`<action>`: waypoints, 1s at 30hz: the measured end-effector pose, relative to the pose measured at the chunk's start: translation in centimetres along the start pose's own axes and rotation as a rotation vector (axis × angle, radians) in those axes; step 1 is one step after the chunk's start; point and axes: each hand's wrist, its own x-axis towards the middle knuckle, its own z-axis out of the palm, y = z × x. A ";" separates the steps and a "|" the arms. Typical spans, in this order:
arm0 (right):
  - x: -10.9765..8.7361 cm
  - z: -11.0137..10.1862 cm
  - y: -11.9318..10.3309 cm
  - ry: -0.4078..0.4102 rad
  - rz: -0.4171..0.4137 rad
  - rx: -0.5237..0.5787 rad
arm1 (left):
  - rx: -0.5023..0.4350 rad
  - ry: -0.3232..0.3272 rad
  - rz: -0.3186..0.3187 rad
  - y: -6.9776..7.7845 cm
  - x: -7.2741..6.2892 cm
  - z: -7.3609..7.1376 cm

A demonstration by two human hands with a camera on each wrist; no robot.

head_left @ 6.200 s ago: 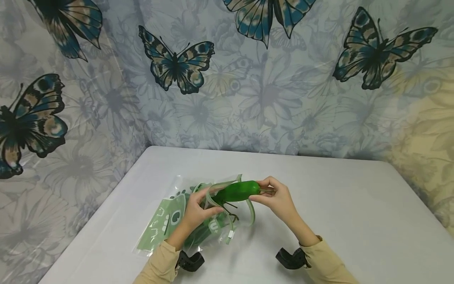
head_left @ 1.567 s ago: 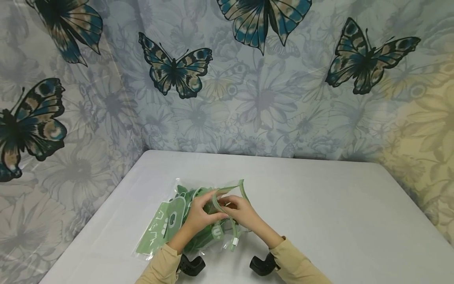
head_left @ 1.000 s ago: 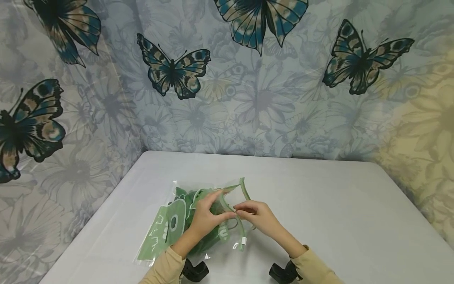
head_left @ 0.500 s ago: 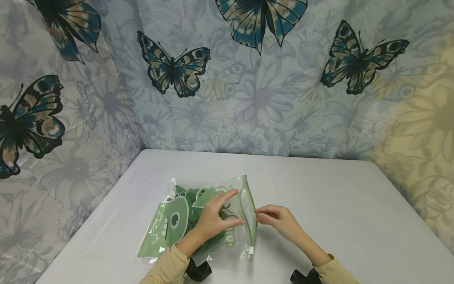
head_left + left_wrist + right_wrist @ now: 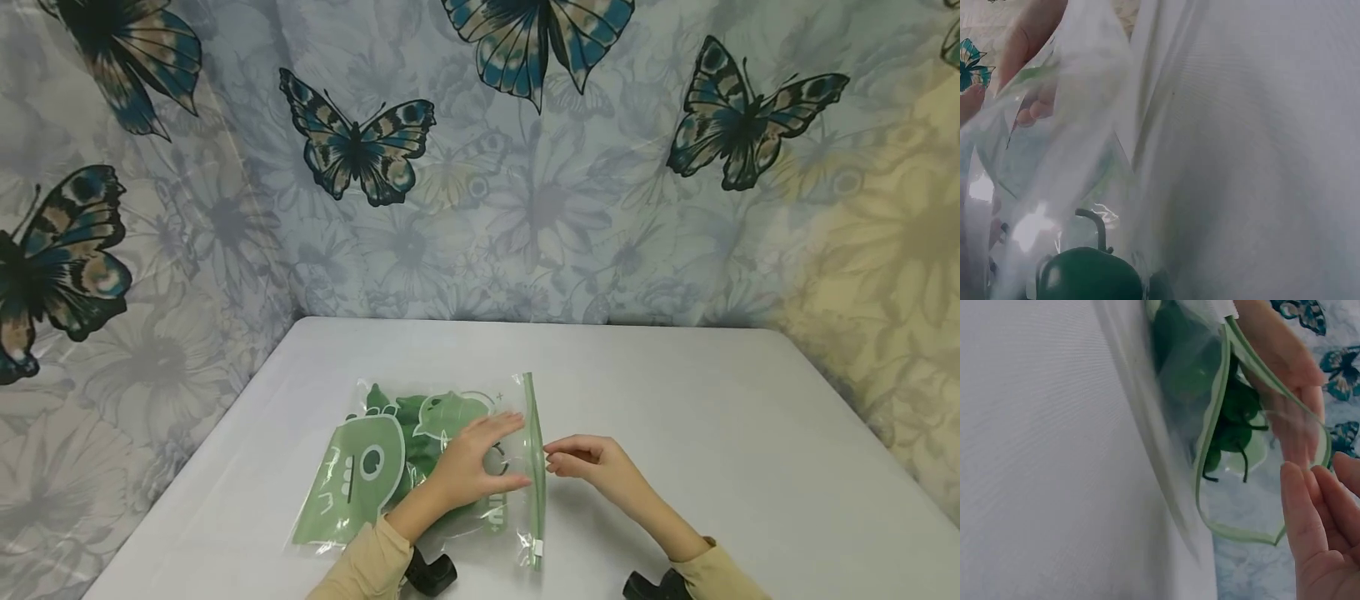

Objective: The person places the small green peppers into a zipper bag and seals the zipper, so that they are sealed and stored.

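Note:
A clear zip bag [image 5: 476, 546] with a green one-eyed cartoon print lies on the white table. Green peppers [image 5: 1235, 412] with dark curved stems are inside it. One round pepper [image 5: 1088, 275] shows low in the left wrist view, through the plastic. My left hand [image 5: 480, 462] rests over the bag, its fingers and thumb spread towards the mouth. My right hand [image 5: 588, 458] pinches at the middle of the green zip strip [image 5: 536, 467]. In the right wrist view the rim of the mouth gapes behind the right fingertips [image 5: 1291, 472]. A white slider [image 5: 537, 547] sits at the strip's near end.
The white table [image 5: 712, 433] stretches away to the right and back. Walls of butterfly-patterned cloth [image 5: 540, 217] stand behind it and at the left. Dark wrist mounts [image 5: 431, 575] hang below both wrists, close over the table.
The green pepper held by the right hand at the start is now in the bag. The right hand has drawn back right with the bag's edge, and the mouth has straightened and narrowed.

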 end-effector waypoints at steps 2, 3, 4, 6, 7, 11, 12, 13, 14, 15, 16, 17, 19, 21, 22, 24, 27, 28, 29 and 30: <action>0.0 -0.2 0.0 -0.005 -0.011 0.003 | 0.066 -0.037 0.017 0.0 0.1 0.2; 0.0 -0.2 0.0 -0.009 -0.012 0.005 | 0.094 -0.049 0.030 0.0 0.1 0.3; 0.0 -0.2 0.1 -0.010 -0.014 0.004 | 0.118 -0.059 0.046 0.0 0.1 0.4; -0.1 -0.2 0.2 -0.009 -0.015 0.007 | 0.134 -0.067 0.082 0.0 -0.1 0.6; -0.2 -0.2 0.2 -0.007 -0.015 0.010 | 0.134 -0.065 0.101 0.0 -0.1 0.7; -0.5 -0.2 0.5 -0.007 -0.025 0.018 | 0.117 -0.026 0.202 0.0 -0.3 0.8; -0.5 -0.2 0.6 -0.009 -0.030 0.019 | 0.113 -0.017 0.231 0.0 -0.3 0.9; -0.6 -0.2 0.7 -0.013 -0.034 0.019 | 0.108 -0.008 0.260 0.1 -0.4 0.8; -0.6 -0.2 0.8 -0.016 -0.039 0.021 | 0.099 -0.001 0.289 0.2 -0.4 0.8; -0.7 -0.2 0.8 -0.021 -0.044 0.022 | 0.075 0.001 0.306 0.4 -0.5 0.7; -0.8 -0.3 0.9 -0.024 -0.048 0.021 | 0.047 0.002 0.320 0.7 -0.6 0.7; -0.9 -0.3 0.9 -0.028 -0.052 0.020 | 0.020 0.002 0.324 1.0 -0.8 0.6; -1.2 -0.3 1.0 -0.036 -0.051 0.021 | -0.037 0.004 0.323 1.8 -1.2 0.6; -1.4 -0.4 1.0 -0.041 -0.045 0.021 | -0.088 0.013 0.311 2.5 -1.7 0.6; -1.6 -0.4 1.0 -0.043 -0.043 0.019 | -0.111 0.017 0.303 2.8 -2.0 0.6; -1.8 -0.4 1.1 -0.040 -0.030 0.026 | -0.139 0.025 0.287 3.3 -2.7 0.7; -2.0 -0.4 1.2 -0.040 -0.029 0.034 | -0.162 0.035 0.246 3.6 -3.5 1.1; -2.0 -0.3 1.2 -0.044 -0.033 0.040 | -0.171 0.036 0.228 3.7 -3.7 1.2; -2.1 -0.3 1.3 -0.053 -0.043 0.045 | -0.165 0.039 0.217 3.6 -3.9 1.4; -2.1 -0.2 1.3 -0.064 -0.057 0.045 | -0.161 0.040 0.206 3.6 -4.0 1.6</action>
